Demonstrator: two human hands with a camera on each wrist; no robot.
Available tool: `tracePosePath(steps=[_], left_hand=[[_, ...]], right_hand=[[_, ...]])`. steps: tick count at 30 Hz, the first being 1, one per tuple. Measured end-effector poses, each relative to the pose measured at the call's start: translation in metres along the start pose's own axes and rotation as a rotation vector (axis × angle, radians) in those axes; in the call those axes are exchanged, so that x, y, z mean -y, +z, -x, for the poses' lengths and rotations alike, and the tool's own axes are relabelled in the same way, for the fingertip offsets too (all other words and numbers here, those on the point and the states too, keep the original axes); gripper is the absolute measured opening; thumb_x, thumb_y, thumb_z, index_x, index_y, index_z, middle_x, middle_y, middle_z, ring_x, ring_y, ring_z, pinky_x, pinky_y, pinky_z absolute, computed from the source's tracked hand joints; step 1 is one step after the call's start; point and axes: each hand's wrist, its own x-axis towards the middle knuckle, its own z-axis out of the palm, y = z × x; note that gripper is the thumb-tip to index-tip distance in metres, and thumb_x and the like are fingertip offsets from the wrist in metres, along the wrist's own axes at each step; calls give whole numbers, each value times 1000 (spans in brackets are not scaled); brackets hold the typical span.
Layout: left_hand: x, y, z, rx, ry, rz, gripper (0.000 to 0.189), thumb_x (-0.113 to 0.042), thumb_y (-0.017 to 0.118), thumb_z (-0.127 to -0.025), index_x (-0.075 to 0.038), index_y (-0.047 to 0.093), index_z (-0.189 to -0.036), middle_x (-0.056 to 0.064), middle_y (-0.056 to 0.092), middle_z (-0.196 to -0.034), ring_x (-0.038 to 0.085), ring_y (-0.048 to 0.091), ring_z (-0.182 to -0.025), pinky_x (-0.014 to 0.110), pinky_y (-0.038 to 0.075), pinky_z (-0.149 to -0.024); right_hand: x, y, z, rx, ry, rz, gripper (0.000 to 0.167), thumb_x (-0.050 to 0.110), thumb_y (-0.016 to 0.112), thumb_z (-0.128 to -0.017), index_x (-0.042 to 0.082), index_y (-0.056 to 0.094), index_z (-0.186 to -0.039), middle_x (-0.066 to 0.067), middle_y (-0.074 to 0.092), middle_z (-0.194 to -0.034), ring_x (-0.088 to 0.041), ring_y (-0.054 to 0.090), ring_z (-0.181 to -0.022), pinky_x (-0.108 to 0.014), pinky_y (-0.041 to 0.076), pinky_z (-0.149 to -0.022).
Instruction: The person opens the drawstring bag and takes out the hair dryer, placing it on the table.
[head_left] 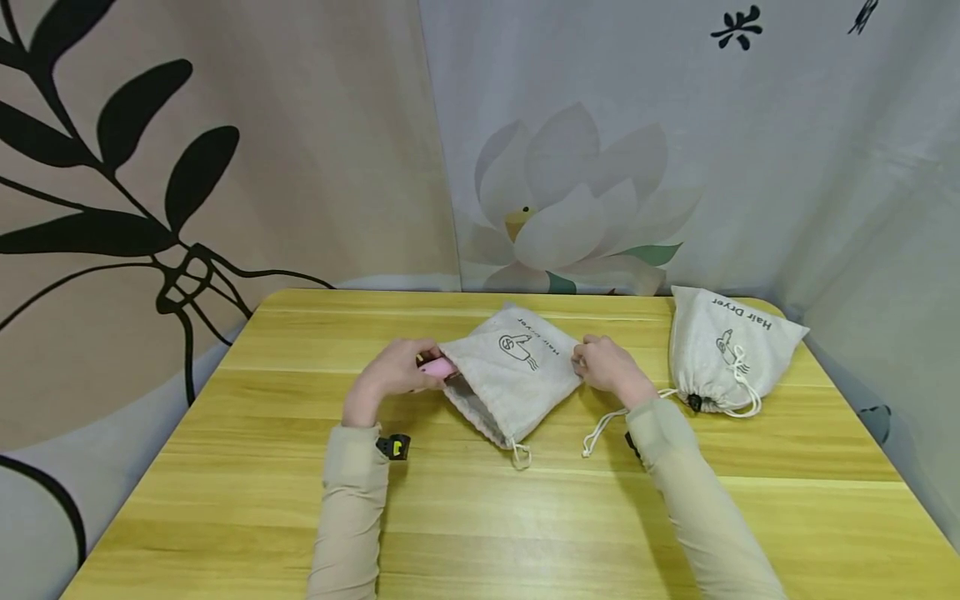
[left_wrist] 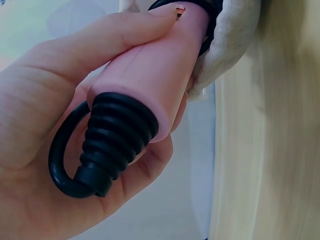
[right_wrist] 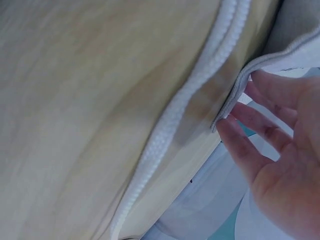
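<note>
My left hand (head_left: 397, 367) grips the pink handle of a hair dryer (left_wrist: 145, 82) at the open mouth of a grey drawstring bag (head_left: 528, 387). In the left wrist view the thumb lies along the handle, and a black ribbed cord sleeve (left_wrist: 117, 137) with a black loop sticks out toward the palm. The dryer's far end is hidden inside the cloth. This bag lies on its side, its mouth facing left and its "Hair Dryer" print up. On its right side, my right hand (head_left: 607, 367) pinches the cloth edge (right_wrist: 240, 82) between thumb and fingers.
A second, filled "Hair Dryer" bag (head_left: 738, 354) sits at the table's back right, cinched with a black cord stopper (head_left: 694, 403). A white cord (head_left: 600, 433) trails left from it, beneath my right wrist. Printed curtains (head_left: 360, 167) hang behind the wooden table (head_left: 480, 533).
</note>
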Motion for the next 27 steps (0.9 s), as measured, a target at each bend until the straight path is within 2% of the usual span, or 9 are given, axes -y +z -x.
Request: tracePosePath(steps=[16, 27], left_hand=[[7, -10, 9, 35, -45, -65, 33, -19, 76, -79, -9, 64, -108, 12, 66, -109, 22, 57, -90, 33, 46, -77], [-5, -6, 5, 37, -96, -136, 39, -13, 74, -78, -4, 61, -114, 17, 65, -110, 26, 58, -94, 40, 48, -84]], right_hand=[[1, 1, 0, 11, 27, -5, 13, 14, 63, -90, 7, 70, -98, -8, 60, -92, -25, 58, -82, -38, 53, -74], [1, 2, 0, 0, 7, 45, 14, 15, 62, -90, 8, 69, -99, -7, 59, -92, -28, 57, -82, -39, 54, -72]])
